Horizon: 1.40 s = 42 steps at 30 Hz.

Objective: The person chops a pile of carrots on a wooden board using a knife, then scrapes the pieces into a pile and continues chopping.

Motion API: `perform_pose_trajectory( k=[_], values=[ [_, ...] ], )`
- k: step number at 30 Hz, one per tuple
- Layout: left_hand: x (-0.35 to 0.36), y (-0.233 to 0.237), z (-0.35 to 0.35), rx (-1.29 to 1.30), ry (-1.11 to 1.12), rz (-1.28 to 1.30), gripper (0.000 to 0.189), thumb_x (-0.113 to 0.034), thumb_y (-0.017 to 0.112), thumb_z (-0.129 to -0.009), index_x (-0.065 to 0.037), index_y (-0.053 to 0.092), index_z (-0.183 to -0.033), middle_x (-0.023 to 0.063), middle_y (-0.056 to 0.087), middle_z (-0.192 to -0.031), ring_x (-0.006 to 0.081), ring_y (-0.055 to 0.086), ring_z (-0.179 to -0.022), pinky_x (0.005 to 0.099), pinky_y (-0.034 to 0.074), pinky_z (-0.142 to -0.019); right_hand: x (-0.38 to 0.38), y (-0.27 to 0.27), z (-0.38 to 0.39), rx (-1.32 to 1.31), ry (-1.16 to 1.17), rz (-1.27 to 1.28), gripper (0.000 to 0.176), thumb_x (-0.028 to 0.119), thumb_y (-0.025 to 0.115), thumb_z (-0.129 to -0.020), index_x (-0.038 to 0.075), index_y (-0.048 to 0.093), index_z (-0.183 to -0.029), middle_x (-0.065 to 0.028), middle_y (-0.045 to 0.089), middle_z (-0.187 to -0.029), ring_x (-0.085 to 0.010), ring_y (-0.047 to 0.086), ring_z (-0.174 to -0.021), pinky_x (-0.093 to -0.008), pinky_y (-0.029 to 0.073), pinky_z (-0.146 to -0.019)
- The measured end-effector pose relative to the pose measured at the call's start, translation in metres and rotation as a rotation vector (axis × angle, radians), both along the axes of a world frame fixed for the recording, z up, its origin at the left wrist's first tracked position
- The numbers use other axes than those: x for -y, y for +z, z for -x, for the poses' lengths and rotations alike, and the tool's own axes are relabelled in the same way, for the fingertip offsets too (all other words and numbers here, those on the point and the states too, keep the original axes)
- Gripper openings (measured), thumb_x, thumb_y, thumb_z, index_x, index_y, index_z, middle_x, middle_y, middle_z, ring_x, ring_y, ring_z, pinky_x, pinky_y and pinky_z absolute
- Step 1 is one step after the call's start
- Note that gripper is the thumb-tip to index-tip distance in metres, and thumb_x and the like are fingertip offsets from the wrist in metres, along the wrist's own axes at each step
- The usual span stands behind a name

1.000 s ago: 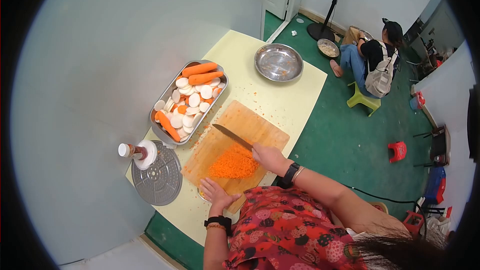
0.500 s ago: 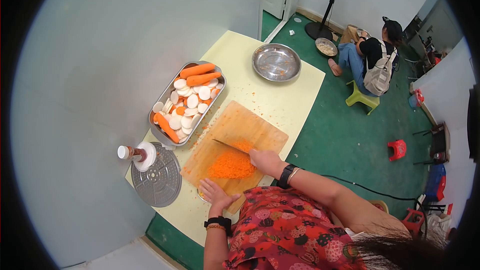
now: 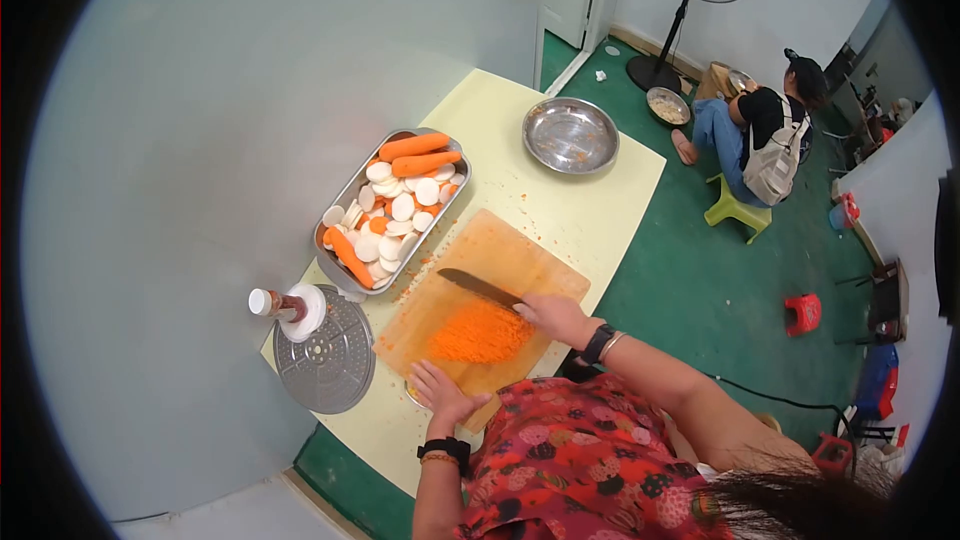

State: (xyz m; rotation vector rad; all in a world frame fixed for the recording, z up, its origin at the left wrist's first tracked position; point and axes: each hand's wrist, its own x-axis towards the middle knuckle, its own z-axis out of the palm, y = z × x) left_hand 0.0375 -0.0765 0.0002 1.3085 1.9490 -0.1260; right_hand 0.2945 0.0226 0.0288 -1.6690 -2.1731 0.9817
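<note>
From my remote seat I see the right hand (image 3: 562,319) grasping a knife (image 3: 478,285) beside chopped carrot (image 3: 480,334), mid-frame; the left hand (image 3: 446,397), unclenched, touches the cutting board's (image 3: 535,262) lower edge.

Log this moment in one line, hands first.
right hand: holds knife | left hand: open, at board edge | chopped carrot: heaped on board | tray: white slices, carrots

A red top (image 3: 580,450) with rounded pink and dark motifs is worn. The right wrist (image 3: 585,332) is circled by a black strap (image 3: 599,342) and thin, pale bangle (image 3: 613,347), the left wrist (image 3: 441,428) by a black band (image 3: 444,448) and brownish bracelet (image 3: 438,458).
</note>
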Motion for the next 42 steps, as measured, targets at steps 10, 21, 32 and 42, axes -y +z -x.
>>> perform_pose_trajectory(
  k=[10, 21, 32, 42],
  values=[
    [-0.001, 0.004, -0.002, -0.008, 0.012, 0.035, 0.15, -0.043, 0.091, -0.054, 0.005, -0.017, -0.146, 0.0267, -0.02, -0.154, 0.0395, -0.02, -0.144, 0.0494, -0.005, -0.116, -0.055, -0.013, -0.073, -0.141, -0.193, 0.242, 0.039, 0.04, 0.053, -0.096, 0.002, 0.06, -0.09, -0.0131, 0.06, -0.074, -0.0275, 0.059, -0.069, -0.039, 0.047, -0.063],
    [0.005, -0.009, 0.001, 0.003, -0.005, -0.111, 0.145, -0.042, 0.09, -0.055, 0.006, -0.012, -0.146, 0.0303, -0.014, -0.154, 0.0449, -0.015, -0.143, 0.0519, -0.003, -0.116, -0.078, -0.022, -0.027, -0.262, 0.03, 0.459, 0.038, 0.039, 0.054, -0.097, 0.002, 0.058, -0.088, -0.0069, 0.053, -0.058, -0.0171, 0.052, -0.048, -0.0319, 0.043, -0.047],
    [0.013, -0.019, 0.009, 0.156, 0.113, -0.457, 0.122, -0.042, 0.081, -0.07, 0.008, 0.0, -0.147, 0.0328, -0.004, -0.154, 0.0468, -0.003, -0.144, 0.0552, 0.005, -0.115, -0.118, -0.014, 0.005, 0.009, 0.373, 0.165, 0.041, 0.043, 0.053, -0.094, 0.005, 0.064, -0.1, -0.0191, 0.065, -0.09, -0.0361, 0.062, -0.086, -0.0425, 0.048, -0.077],
    [-0.053, -0.028, 0.052, -0.048, 0.311, -0.464, 0.094, -0.045, 0.06, -0.088, 0.009, 0.011, -0.147, 0.03, 0.003, -0.155, 0.0449, 0.004, -0.144, 0.055, 0.011, -0.115, -0.126, -0.014, 0.0, -0.053, 0.23, 0.278, 0.041, 0.041, 0.057, -0.093, 0.0, 0.062, -0.094, -0.0181, 0.063, -0.082, -0.0316, 0.059, -0.076, -0.04, 0.047, -0.071]
  ],
)
